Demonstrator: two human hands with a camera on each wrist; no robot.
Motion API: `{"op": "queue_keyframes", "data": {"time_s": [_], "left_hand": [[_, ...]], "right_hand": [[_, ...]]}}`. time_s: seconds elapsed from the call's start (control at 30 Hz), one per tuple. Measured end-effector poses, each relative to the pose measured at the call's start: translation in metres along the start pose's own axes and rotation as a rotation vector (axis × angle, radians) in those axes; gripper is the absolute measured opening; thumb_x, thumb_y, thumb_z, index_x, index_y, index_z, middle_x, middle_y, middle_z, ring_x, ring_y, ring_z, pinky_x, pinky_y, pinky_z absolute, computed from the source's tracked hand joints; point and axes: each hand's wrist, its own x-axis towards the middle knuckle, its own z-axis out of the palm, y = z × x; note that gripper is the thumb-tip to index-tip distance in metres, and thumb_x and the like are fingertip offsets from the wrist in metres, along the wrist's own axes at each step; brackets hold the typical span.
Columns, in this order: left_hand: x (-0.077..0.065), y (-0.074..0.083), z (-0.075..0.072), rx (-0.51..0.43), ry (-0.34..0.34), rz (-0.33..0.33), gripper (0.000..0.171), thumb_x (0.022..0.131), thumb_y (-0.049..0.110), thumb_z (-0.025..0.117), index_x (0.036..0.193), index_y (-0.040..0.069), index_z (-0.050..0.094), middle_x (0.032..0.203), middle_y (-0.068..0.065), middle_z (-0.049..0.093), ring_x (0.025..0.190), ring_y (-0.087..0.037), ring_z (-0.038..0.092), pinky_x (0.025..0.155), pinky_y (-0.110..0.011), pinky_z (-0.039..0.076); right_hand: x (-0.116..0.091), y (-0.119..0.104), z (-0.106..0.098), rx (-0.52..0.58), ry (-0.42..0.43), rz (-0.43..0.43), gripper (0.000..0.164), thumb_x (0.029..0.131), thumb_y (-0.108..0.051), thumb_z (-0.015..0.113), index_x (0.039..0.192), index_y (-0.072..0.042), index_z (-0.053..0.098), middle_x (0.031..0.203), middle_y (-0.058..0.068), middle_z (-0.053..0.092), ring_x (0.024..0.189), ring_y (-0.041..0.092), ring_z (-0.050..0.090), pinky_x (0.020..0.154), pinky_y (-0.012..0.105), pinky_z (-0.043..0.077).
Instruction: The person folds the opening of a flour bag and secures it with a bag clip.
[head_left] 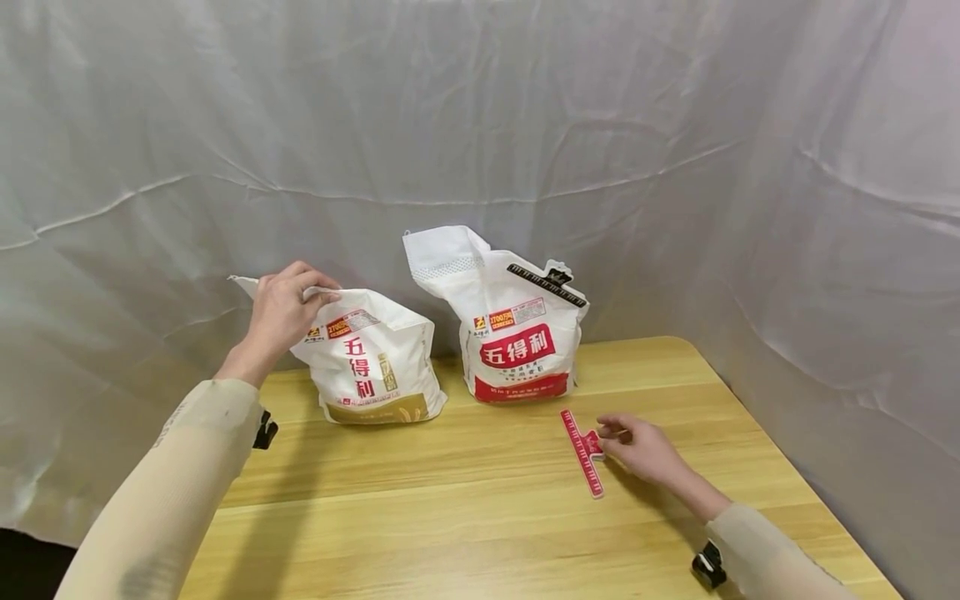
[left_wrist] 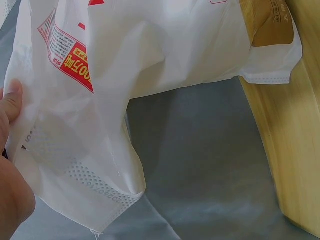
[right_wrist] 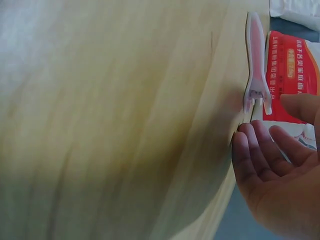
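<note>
A white flour bag (head_left: 375,358) with a gold band at its base stands at the left of the table. My left hand (head_left: 288,304) grips the folded top of that bag, fingers curled over the edge; the left wrist view shows a fingertip against the white cloth (left_wrist: 55,150). Toward the right lies a red sealing clip (head_left: 581,454) with a long patterned bar. Close beside its handle is my right hand (head_left: 641,446), fingers loosely bent. In the right wrist view the clip (right_wrist: 256,65) lies just beyond the fingertips, with nothing in the hand.
A second white flour bag (head_left: 517,333), with a red label, stands right of the first. A black sealing clip (head_left: 547,283) is fastened across its upper right corner. Grey cloth (head_left: 480,108) hangs behind and beside the wooden table (head_left: 450,517).
</note>
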Motion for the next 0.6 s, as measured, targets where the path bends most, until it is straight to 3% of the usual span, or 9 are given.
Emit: {"op": "queue_keyframes", "data": {"time_s": [0.3,0.6], "left_hand": [[0.0005,-0.0004,0.0027,0.005,-0.006,-0.003,0.008,0.084,0.016,0.072,0.091,0.013,0.072,0.092,0.001,0.061,0.085,-0.020,0.054,0.088,-0.043,0.029],[-0.0015,-0.0007,0.0016,0.006,0.008,0.002,0.008,0.084,0.015,0.073,0.091,0.013,0.072,0.092,0.001,0.061,0.084,-0.019,0.055,0.090,-0.043,0.030]], "right_hand": [[0.0026,0.0028,0.0041,-0.062,-0.020,0.032,0.027,0.086,-0.017,0.068,0.110,-0.004,0.066,0.089,0.000,0.064,0.080,0.012,0.057,0.072,0.030,0.048],[0.0050,0.0028,0.0069,-0.081,-0.019,0.052,0.021,0.086,-0.019,0.068,0.103,-0.007,0.068,0.085,-0.001,0.064,0.078,0.012,0.056,0.071,0.031,0.047]]}}
